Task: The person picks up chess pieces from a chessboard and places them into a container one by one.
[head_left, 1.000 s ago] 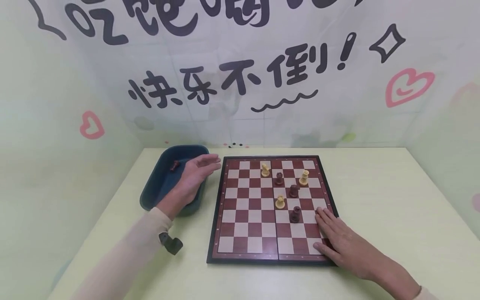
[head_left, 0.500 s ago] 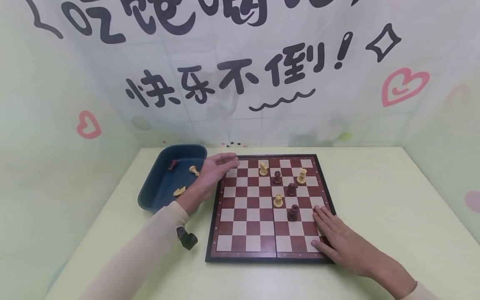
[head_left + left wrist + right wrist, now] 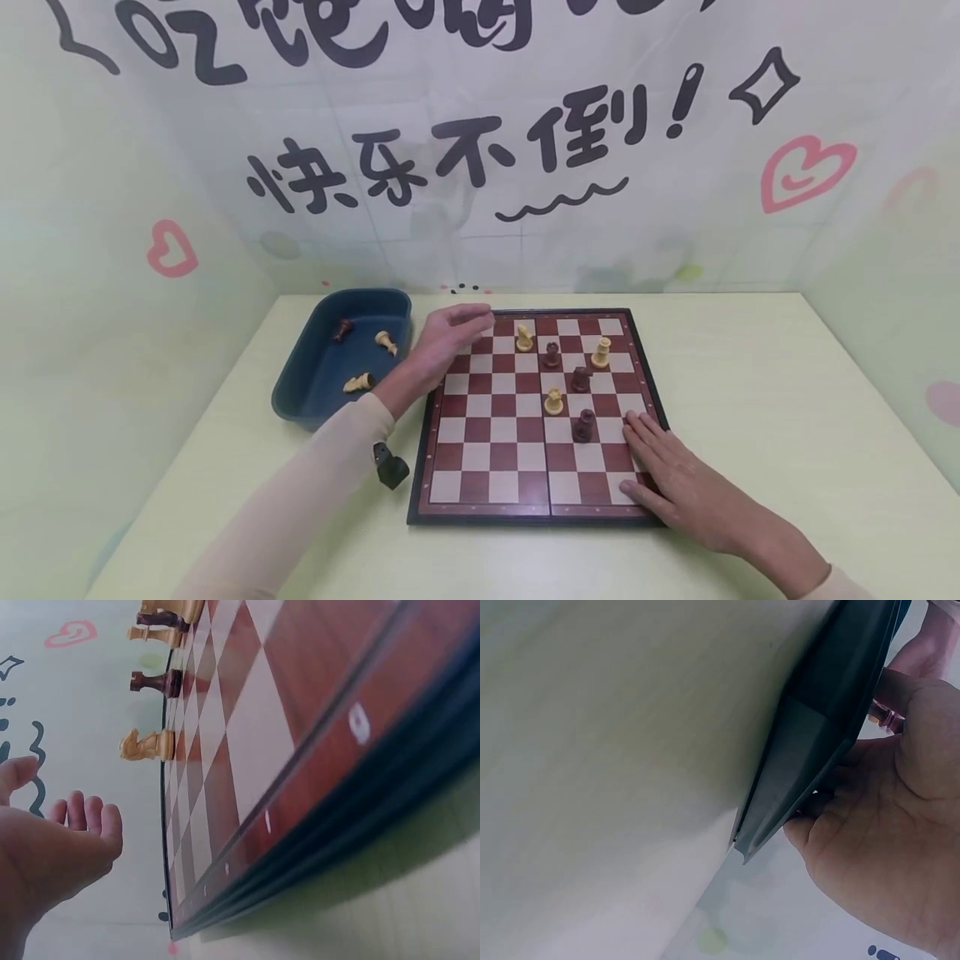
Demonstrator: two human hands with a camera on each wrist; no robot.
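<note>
In the head view, my left hand (image 3: pixel 452 335) hovers above the far left corner of the chessboard (image 3: pixel 487 483). Its fingers are loosely bent, and nothing shows between them in the left wrist view. Closest to it stands a cream chess knight (image 3: pixel 524 338), upright on the far rows. My right hand (image 3: pixel 686 490) rests on the board's right border, fingers laid flat near its front corner. Between the hands stand a dark rook (image 3: pixel 552 354), a tall cream piece (image 3: pixel 601 352), a dark knight (image 3: pixel 581 379), a cream piece (image 3: pixel 553 402) and another dark piece (image 3: pixel 583 425).
A blue bin (image 3: pixel 296 392) sits left of the board, close to the left forearm. Inside lie a dark piece (image 3: pixel 342 331) and two cream pieces, one at the right (image 3: pixel 386 342) and one nearer the front (image 3: pixel 359 382). A printed cloth backdrop (image 3: pixel 450 250) rises behind the table.
My left hand has moved right, from over the bin to over the board's far left corner, uncovering cream pieces in the bin. The right hand and the pieces on the board stay put.
</note>
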